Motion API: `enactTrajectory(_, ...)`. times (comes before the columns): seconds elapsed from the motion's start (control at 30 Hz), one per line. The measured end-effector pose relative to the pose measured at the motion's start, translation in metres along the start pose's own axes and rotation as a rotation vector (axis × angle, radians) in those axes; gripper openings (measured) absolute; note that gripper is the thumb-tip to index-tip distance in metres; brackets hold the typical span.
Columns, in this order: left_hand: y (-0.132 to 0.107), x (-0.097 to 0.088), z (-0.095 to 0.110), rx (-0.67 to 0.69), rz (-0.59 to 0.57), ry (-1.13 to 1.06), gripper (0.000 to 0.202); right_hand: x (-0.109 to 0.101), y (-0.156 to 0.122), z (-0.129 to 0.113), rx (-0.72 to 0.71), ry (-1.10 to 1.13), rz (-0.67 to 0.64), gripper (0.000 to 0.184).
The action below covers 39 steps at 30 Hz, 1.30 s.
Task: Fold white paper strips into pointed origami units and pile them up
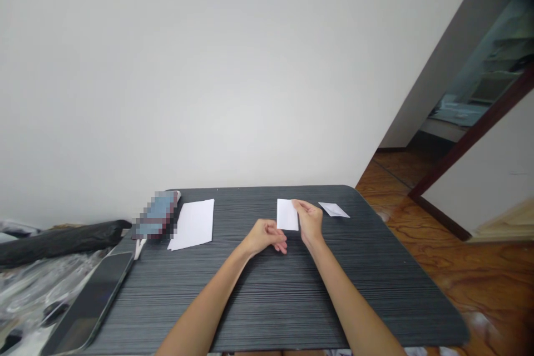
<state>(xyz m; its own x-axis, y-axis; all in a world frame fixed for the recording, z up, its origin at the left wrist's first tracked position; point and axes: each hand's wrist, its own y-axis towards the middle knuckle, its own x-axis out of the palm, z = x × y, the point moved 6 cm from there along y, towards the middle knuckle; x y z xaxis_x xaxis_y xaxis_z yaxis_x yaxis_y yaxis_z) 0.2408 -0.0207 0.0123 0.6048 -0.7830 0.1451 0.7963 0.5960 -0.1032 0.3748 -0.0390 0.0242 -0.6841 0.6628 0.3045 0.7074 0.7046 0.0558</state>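
Note:
A small white piece of paper (287,215), rectangular and seemingly folded, is held up over the dark table by my right hand (309,219), which pinches its right edge between thumb and fingers. My left hand (270,235) is just left of the paper's lower corner, its fingers apart and loosely curled, with nothing visible in them. Whether its fingertips touch the paper I cannot tell. To the right of my right hand, a folded white paper (334,209) with a pointed shape lies on the table.
A stack of white sheets (193,225) lies at the table's left, beside a pixelated item (157,215). A large dark phone or tablet (94,300) rests along the left edge. Clear plastic wrapping (41,286) is beyond it. A white wall (250,94) stands behind the table (267,300).

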Motion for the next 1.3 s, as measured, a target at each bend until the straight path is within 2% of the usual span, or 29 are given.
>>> enactTrajectory(0.07, -0.002, -0.005, 0.003, -0.008, -0.035, 0.034, 0.029, -0.005, 0.005, 0.001, 0.009, 0.019, 0.034, 0.021)
enactTrajectory(0.17, -0.003, -0.027, 0.019, 0.081, 0.129, 0.046, 0.032, 0.001, 0.004, 0.003, 0.031, -0.021, -0.056, 0.025)
enactTrajectory(0.23, -0.003, -0.035, 0.026, 0.119, 0.185, 0.025, 0.038, 0.01, -0.001, 0.005, 0.034, -0.059, -0.153, 0.027)
enactTrajectory(0.43, -0.002, -0.037, 0.026, 0.181, 0.306, 0.088, 0.032, 0.027, -0.014, 0.007, -0.014, -0.151, -0.325, 0.036)
enactTrajectory(0.5, -0.002, -0.038, 0.024, 0.185, 0.346, 0.102, 0.03, 0.029, -0.015, 0.0, -0.122, -0.234, -0.359, 0.034)
enactTrajectory(0.63, -0.002, -0.042, 0.023, 0.192, 0.385, 0.097, 0.027, 0.033, -0.023, -0.022, -0.454, -0.432, -0.411, 0.022)
enactTrajectory(0.77, -0.003, -0.045, 0.023, 0.202, 0.413, 0.101, 0.025, 0.036, -0.029, -0.031, -0.576, -0.499, -0.442, 0.021)
enactTrajectory(0.9, -0.003, -0.046, 0.022, 0.214, 0.433, 0.107, 0.024, 0.037, -0.027, -0.028, -0.548, -0.463, -0.438, 0.015)
enactTrajectory(1.03, -0.003, -0.046, 0.021, 0.224, 0.444, 0.103, 0.026, 0.036, -0.02, -0.016, -0.406, -0.307, -0.442, 0.009)
enactTrajectory(1.17, -0.002, -0.047, 0.022, 0.223, 0.434, 0.048, 0.027, 0.042, -0.021, -0.004, -0.208, -0.228, -0.595, 0.021)
enactTrajectory(1.3, -0.002, -0.046, 0.023, 0.206, 0.406, -0.024, 0.027, 0.046, -0.027, -0.008, -0.231, -0.285, -0.659, 0.019)
